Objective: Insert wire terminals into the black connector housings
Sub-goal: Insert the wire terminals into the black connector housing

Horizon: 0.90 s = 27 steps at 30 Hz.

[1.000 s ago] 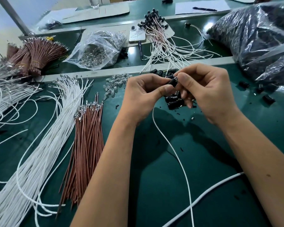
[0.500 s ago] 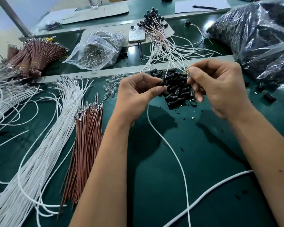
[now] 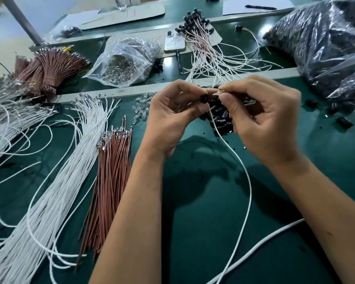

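— While both of my hands are raised over the middle of the tabletop [image 3: 203, 201], what does each grip?

— My left hand [image 3: 170, 117] pinches 1 black connector housing [image 3: 203, 98]; my right hand [image 3: 262, 121] pinches a small clear part [image 3: 219, 92] just beside it, touching or not I cannot tell. 1 white wire [image 3: 242, 167] trails from the housing toward the near edge. Loose black housings [image 3: 221, 117] lie beneath my hands.

Your green bench [image 3: 203, 201] carries a fan of white wires [image 3: 55, 181], a brown wire bundle [image 3: 113, 171], a heap of black housings [image 3: 221, 117], small clear bulbs [image 3: 140, 108], a clear bag of bulbs [image 3: 123, 62] and a phone [image 3: 174, 43].
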Tool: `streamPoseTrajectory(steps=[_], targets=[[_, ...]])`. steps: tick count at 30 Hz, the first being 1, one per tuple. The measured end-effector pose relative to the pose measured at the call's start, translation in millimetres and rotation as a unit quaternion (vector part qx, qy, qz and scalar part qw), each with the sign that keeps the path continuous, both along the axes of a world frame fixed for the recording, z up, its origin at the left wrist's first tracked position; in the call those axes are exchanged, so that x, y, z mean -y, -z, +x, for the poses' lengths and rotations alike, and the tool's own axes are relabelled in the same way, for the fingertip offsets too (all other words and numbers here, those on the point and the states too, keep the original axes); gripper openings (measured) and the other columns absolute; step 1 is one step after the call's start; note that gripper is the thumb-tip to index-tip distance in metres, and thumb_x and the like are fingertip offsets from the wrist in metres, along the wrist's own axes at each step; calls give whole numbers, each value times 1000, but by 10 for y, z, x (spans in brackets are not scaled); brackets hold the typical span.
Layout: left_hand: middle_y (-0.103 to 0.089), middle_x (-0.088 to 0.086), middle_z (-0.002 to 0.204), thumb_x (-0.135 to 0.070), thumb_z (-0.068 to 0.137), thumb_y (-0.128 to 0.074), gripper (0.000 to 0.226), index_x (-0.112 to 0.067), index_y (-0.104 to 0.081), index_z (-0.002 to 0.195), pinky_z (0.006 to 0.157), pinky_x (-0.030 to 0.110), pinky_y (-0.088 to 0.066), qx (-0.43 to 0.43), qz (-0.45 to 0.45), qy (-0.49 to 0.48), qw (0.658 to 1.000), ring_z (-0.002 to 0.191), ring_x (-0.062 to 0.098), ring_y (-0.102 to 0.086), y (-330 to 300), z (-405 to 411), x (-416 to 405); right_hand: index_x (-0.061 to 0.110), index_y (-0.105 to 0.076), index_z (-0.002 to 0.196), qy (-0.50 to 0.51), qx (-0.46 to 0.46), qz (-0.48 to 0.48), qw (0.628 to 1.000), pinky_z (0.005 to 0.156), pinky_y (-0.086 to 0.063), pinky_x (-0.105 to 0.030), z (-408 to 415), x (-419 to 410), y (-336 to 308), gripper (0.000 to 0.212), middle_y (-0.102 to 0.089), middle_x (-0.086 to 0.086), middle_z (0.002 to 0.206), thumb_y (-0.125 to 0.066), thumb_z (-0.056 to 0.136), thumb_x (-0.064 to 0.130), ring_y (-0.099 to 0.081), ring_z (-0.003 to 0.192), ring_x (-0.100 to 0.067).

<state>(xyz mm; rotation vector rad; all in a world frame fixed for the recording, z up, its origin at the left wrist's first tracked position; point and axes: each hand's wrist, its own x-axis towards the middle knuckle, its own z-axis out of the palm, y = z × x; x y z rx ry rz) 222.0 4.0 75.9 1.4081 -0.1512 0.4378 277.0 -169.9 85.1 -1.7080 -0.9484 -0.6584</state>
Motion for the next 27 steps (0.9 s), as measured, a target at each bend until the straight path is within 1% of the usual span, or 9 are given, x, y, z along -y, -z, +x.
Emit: streamPoseTrajectory(steps=[3,7,10,12,15,18,22,25,27], targets=[[-78,5,97,18,81,-68,25,-4,-61,92,85,32,-56,-1,0,1,1000,93,18,-72,-2,1,-3,-2,-79,97,7,22,-6,1000,73,-53,-25,-29,-6,-13,15,-75,-8,89,-73,99,12,-69,78,-19],[-76,11,96,17,80,-71,25,-4,-62,91,86,39,-56,-8,-7,-7,1000,91,23,-70,7,7,0,-1,-79,97,9,40,-13,999,67,-53,-28,-68,-22,-19,14,-74,-10,85,-73,99,11,-67,72,-21],[-74,15,97,18,80,-70,26,-4,-63,90,88,40,-56,-9,-12,-10,1000,91,25,-69,10,12,7,0,-80,99,14,56,-22,998,66,-54,-32,-79,-26,-15,12,-75,-9,87,-73,98,10,-68,71,-22],[-75,15,98,19,81,-68,26,-4,-61,90,88,38,-56,-5,-22,-7,1000,93,25,-70,0,9,13,0,-80,99,21,60,-16,998,68,-55,-32,-87,-35,-10,12,-75,-9,88,-73,98,10,-69,73,-21],[-77,12,99,22,83,-62,26,-2,-56,91,84,30,-55,8,-52,19,998,92,21,-73,-25,-9,28,-2,-78,95,50,56,25,997,73,-56,-29,-66,-24,-8,14,-75,-7,90,-72,98,9,-70,79,-19],[-77,11,97,23,83,-61,26,-1,-55,92,86,30,-54,15,-63,31,997,94,21,-73,-48,-22,45,-1,-77,93,79,37,34,996,75,-53,-26,-28,-8,12,14,-74,-6,89,-71,99,10,-68,80,-19],[-77,10,97,21,79,-64,26,-1,-56,91,85,29,-54,26,-70,42,996,94,20,-73,-87,-37,68,2,-76,93,76,-1,40,996,73,-49,-22,-15,-18,39,11,-72,-2,85,-70,98,9,-65,77,-15],[-76,9,98,19,78,-67,26,-2,-58,90,88,32,-54,32,-63,44,997,95,23,-72,-105,-49,61,4,-76,94,55,-26,48,997,71,-50,-25,-9,-24,52,10,-71,0,86,-69,97,10,-65,78,-14],[-75,10,97,20,76,-68,28,-5,-62,88,92,36,-55,31,-65,40,997,94,26,-70,-113,-49,61,5,-75,95,37,-59,56,996,68,-52,-29,-4,-35,63,9,-71,0,85,-68,96,11,-66,74,-17]])
